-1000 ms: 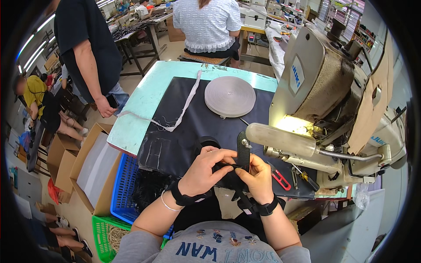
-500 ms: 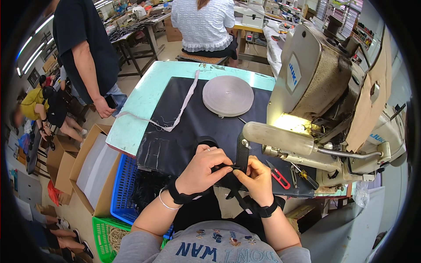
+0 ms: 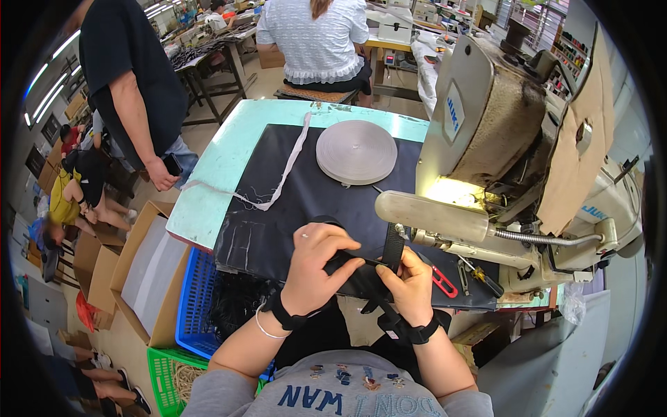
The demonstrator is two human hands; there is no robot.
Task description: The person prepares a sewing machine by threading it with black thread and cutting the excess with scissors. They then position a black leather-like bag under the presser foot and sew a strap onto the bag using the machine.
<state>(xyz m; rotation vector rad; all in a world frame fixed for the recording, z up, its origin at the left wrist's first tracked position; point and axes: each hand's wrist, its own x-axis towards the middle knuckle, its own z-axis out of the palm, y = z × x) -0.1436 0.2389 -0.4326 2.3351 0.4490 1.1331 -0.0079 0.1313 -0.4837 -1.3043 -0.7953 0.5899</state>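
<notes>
A black webbing strap [image 3: 393, 247] rises between my hands, with more black strap and fabric hanging below over my lap. My right hand [image 3: 410, 288] pinches the strap between thumb and fingers near its lower part. Beside it, my left hand [image 3: 314, 267] is curled around a dark strap piece, thumb and index tips slightly apart; part of that piece is hidden by the fingers. Both hands are at the near edge of the table's black mat [image 3: 326, 194], left of the sewing machine's arm [image 3: 434, 214]. Red-handled thread snips [image 3: 445, 282] lie right of my right hand.
A roll of grey webbing [image 3: 356, 153] and a frayed white strip [image 3: 288, 170] lie on the mat. The sewing machine [image 3: 479, 118] stands at right, a screwdriver [image 3: 486, 280] near it. Blue [image 3: 194, 306] and green crates [image 3: 163, 379] stand lower left. A person stands at left.
My left hand has shifted slightly left, and its thumb and index tips have parted a little. The strap's upper end tilts further right. The view has shifted slightly.
</notes>
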